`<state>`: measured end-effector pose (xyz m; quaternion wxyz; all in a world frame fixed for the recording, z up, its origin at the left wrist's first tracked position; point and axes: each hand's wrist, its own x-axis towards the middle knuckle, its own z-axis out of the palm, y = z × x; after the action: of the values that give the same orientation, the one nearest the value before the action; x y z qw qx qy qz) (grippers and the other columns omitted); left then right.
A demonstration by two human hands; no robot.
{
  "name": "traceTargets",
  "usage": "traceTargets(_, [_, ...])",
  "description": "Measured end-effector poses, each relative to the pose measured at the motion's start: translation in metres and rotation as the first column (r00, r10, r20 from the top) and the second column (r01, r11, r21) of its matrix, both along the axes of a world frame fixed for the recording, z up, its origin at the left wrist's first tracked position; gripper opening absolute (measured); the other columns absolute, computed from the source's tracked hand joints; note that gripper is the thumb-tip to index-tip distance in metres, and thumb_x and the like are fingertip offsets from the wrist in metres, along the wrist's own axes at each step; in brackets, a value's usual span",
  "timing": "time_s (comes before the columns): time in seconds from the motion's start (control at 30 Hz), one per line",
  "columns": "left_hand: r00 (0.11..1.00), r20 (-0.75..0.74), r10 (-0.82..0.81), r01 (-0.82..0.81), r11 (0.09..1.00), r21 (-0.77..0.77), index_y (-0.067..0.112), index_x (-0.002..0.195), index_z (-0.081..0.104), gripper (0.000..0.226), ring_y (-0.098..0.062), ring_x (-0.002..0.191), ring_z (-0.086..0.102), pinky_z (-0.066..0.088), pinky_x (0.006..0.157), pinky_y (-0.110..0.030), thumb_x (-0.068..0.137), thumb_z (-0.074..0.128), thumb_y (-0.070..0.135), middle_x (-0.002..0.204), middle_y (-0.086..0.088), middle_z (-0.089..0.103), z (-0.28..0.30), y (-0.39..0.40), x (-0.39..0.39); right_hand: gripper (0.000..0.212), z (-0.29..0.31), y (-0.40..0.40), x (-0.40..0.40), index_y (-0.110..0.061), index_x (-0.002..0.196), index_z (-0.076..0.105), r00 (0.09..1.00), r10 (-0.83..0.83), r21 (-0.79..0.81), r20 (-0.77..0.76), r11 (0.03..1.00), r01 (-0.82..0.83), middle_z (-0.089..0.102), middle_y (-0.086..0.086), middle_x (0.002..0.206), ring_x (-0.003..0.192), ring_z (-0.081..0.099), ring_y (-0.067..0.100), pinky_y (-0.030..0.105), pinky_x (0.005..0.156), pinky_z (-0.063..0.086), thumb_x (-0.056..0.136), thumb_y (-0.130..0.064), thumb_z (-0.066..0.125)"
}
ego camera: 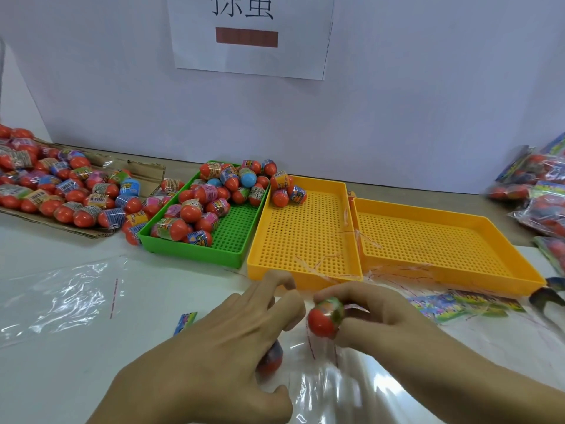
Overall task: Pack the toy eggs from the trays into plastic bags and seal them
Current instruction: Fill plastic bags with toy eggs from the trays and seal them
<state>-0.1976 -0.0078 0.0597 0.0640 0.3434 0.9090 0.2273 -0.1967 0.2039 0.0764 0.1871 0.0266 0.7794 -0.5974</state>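
Right hand (371, 313) up front, fingers curled round a red toy egg (324, 318), gripping it right at the mouth of a clear plastic bag (333, 381) spread on the white table (61, 377). Left hand (214, 347) alongside, fingers stretched out and relaxed, fingertips at the bag's opening; not clear whether pinching the film or only touching it. Second egg (270, 361) peeking out under the left hand, blurred, apparently already inside the bag.

Behind the hands, three perforated trays in a row. Green tray (226, 255) on the left, heaped with eggs (211, 194), mostly red with colourful wrappers, one blue cap among them. Middle yellow tray (305, 240) nearly bare, just two eggs (287, 192) tucked in its far left corner. Right yellow tray (443, 243) touching the middle one, holding no eggs, with thin strips of clear tape (351, 255) draped across both front rims.

Far left, flattened cardboard (146, 175) loaded with more loose eggs (52, 185). Spare clear bag (67, 298) lying flat on the near left. Colourful printed cards (458, 304) just in front of the right tray. Filled bags (541, 191) piled at the far right edge. White paper sign (250, 35) on the wall above.
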Motion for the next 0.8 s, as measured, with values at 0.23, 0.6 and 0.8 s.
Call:
traceTargets(0.23, [1.000,0.023,-0.002,0.002,1.000,-0.003,0.058,0.095,0.025,0.042,0.000,0.086,0.042,0.031,0.060,-0.022,0.071,0.058,0.050,0.124,0.029,0.017,0.002,0.002,0.000,0.030,-0.008,-0.007,0.004,-0.031,0.095,0.070,0.962,0.138,0.172,-0.236,0.980,-0.099,0.064,-0.012,0.089,0.075,0.071,0.015,0.041,0.074,0.060,0.078,-0.008,0.079])
traceTargets(0.6, [1.000,-0.018,-0.019,0.019,1.000,-0.006,0.061,0.092,0.025,0.040,0.001,0.086,0.039,0.026,0.059,-0.019,0.075,0.057,0.043,0.118,0.028,0.019,-0.002,0.004,-0.002,0.042,0.007,-0.005,-0.006,-0.037,0.114,0.054,0.848,0.493,0.376,-0.194,0.836,-0.400,0.074,-0.020,0.099,0.091,0.068,0.010,0.031,0.076,0.049,0.088,-0.004,0.051])
traceTargets(0.8, [0.998,-0.061,0.016,-0.016,1.000,0.009,0.050,0.094,0.030,0.032,-0.004,0.087,0.040,0.026,0.059,-0.025,0.078,0.056,0.039,0.111,0.024,0.026,-0.006,0.004,-0.005,0.034,0.048,-0.007,-0.054,-0.031,0.091,0.066,0.822,0.351,0.453,-0.449,0.882,-0.130,0.074,-0.012,0.078,0.049,0.051,0.009,0.022,0.045,0.043,0.089,-0.001,0.049])
